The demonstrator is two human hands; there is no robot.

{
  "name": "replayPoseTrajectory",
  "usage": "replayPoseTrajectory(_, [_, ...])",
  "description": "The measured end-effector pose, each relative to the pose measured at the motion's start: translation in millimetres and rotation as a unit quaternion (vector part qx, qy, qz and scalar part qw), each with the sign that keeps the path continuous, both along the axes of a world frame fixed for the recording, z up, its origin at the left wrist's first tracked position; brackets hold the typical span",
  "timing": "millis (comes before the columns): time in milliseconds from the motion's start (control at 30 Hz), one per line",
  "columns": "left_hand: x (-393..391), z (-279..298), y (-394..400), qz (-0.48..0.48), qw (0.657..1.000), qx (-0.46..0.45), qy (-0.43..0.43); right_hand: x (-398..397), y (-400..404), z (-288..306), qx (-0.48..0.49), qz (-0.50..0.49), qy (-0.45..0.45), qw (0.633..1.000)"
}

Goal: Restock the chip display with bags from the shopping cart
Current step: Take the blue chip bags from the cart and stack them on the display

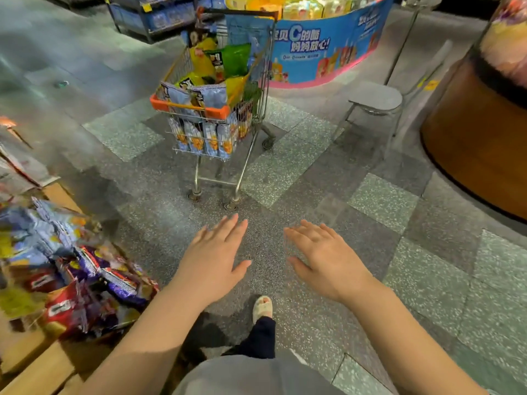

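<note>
Hands empty. My left hand point(212, 259) and right hand point(325, 259) are both stretched forward over the floor in the lower centre of the frame, palms down, fingers point(232, 223) straight and spread, holding nothing. I judge this a reach between loads: I am facing the shopping cart point(211, 109), which stands well apart from the hands in the upper centre of the frame, so the next bag has to come from there.

Cart contents: green and yellow bags point(228, 62) heaped at the top, pale blue bags point(196, 98) draped over the orange rim, and a row of the same blue ones standing along the lower basket. It looks well filled, so I estimate plenty of the restock is left.

Chip display point(68, 269) sits at the lower left edge of the frame, a loose pile of blue, purple and red bags on a wooden stand; blurred, so I cannot read labels. It lies just beside my left forearm, which probably explains the stance: display close by, cart a step ahead.

Floor point(370, 201): speckled grey terrazzo in lighter and darker squares, level. Room: a curved blue promotional stand point(328, 49) at upper right, a grey stool point(375, 99) beside it, a round wooden fixture point(479, 143) at the right edge, shelving at upper left. One slippered foot point(262, 306) shows below the hands.
</note>
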State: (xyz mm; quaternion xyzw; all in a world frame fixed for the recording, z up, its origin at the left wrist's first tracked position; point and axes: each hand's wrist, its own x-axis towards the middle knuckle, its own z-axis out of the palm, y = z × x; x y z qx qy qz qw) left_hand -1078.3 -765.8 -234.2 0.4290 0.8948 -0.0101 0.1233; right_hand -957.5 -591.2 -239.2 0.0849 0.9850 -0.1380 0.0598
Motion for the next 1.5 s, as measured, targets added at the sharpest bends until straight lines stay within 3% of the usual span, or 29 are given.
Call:
replayPoseTrajectory(300, [-169,18,127,-0.042,0.999,0.020,0.009,-168,124,27,0.019,0.011,0.029,0.999])
replayPoseTrajectory(567, [-273,11,210,-0.025,1.000,0.010,0.002,-281,212,11,-0.003,0.071,0.019,0.997])
replayPoseTrajectory(1067, [-447,20,374,0.204,0.977,0.056,-0.002,-544,405,22,0.024,0.266,0.126,0.956])
replayPoseTrajectory(1300, [-508,13,404,0.254,0.967,0.016,-0.010,-631,439,2,0.009,0.307,0.116,0.945])
replayPoseTrajectory(1500, [-609,4,437,0.247,0.968,0.042,0.023,-718,471,-6,0.012,0.305,0.130,0.943])
